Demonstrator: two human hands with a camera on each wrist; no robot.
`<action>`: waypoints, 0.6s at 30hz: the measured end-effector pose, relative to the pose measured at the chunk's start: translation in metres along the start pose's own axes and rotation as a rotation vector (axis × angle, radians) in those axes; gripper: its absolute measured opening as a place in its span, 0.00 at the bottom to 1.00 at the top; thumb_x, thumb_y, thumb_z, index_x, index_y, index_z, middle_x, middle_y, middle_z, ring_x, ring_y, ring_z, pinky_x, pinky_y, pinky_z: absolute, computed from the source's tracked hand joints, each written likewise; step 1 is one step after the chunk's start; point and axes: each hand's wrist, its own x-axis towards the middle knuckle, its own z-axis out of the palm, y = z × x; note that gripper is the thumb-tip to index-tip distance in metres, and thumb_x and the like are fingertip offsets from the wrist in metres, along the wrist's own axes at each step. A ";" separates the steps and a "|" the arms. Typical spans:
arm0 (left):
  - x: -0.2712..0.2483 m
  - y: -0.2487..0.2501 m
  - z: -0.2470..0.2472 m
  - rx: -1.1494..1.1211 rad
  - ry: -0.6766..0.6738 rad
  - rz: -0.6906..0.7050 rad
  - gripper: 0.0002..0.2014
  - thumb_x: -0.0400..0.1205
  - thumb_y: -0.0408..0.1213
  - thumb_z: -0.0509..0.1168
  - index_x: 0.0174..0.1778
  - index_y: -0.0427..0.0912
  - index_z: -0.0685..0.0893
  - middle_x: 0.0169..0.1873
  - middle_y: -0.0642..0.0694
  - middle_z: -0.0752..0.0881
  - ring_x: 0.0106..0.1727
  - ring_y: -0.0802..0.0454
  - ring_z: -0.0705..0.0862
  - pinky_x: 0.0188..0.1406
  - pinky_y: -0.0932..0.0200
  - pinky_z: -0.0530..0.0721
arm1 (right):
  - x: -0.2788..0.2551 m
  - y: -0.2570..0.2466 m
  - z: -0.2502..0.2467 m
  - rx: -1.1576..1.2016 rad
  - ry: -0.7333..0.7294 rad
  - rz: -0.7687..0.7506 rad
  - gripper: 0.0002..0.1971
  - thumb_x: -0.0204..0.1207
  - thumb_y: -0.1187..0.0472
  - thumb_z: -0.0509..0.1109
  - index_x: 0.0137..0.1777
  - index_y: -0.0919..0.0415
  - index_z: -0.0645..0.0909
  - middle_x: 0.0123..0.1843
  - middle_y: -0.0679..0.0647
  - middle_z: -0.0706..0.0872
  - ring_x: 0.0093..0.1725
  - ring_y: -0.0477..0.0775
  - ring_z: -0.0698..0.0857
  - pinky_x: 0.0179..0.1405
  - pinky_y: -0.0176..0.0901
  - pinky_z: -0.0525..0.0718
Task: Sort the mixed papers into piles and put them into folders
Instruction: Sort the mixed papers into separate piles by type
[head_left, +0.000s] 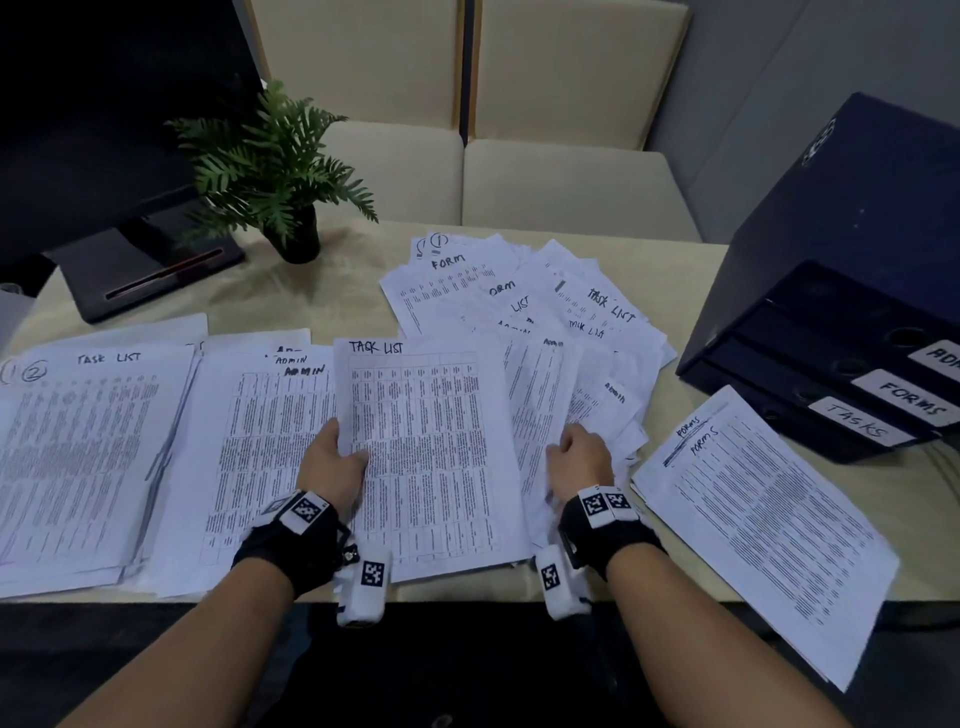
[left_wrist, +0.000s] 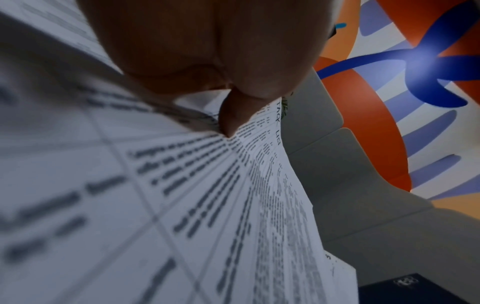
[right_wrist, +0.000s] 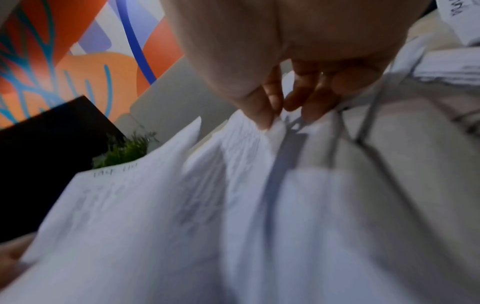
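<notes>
White TASK LIST sheet (head_left: 431, 457) | left hand (head_left: 332, 462) pinches | right hand (head_left: 582, 457) pinches papers (head_left: 535, 395)

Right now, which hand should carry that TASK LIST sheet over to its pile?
Left. The left hand pinches the TASK LIST sheet, and the TASK LIST pile lies on its side; the right hand grips the mixed papers.
</notes>
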 end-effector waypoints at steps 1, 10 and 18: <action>0.000 0.000 -0.004 -0.019 0.004 0.007 0.10 0.83 0.29 0.61 0.55 0.47 0.77 0.29 0.40 0.79 0.23 0.46 0.74 0.21 0.58 0.76 | -0.002 -0.003 -0.002 0.068 0.023 -0.025 0.09 0.81 0.65 0.61 0.39 0.59 0.68 0.43 0.58 0.77 0.38 0.57 0.75 0.35 0.44 0.72; 0.027 -0.003 -0.103 -0.167 0.067 0.119 0.16 0.80 0.27 0.61 0.57 0.52 0.79 0.45 0.43 0.88 0.38 0.43 0.87 0.43 0.47 0.86 | -0.039 -0.070 0.032 0.538 -0.100 -0.158 0.12 0.81 0.70 0.64 0.39 0.56 0.72 0.30 0.49 0.72 0.30 0.48 0.69 0.28 0.32 0.70; 0.042 -0.045 -0.231 -0.024 0.207 0.056 0.12 0.81 0.26 0.60 0.55 0.48 0.77 0.43 0.41 0.87 0.36 0.39 0.85 0.36 0.42 0.86 | -0.080 -0.157 0.118 0.370 -0.220 -0.120 0.12 0.79 0.68 0.64 0.37 0.52 0.70 0.31 0.48 0.74 0.34 0.53 0.74 0.33 0.39 0.72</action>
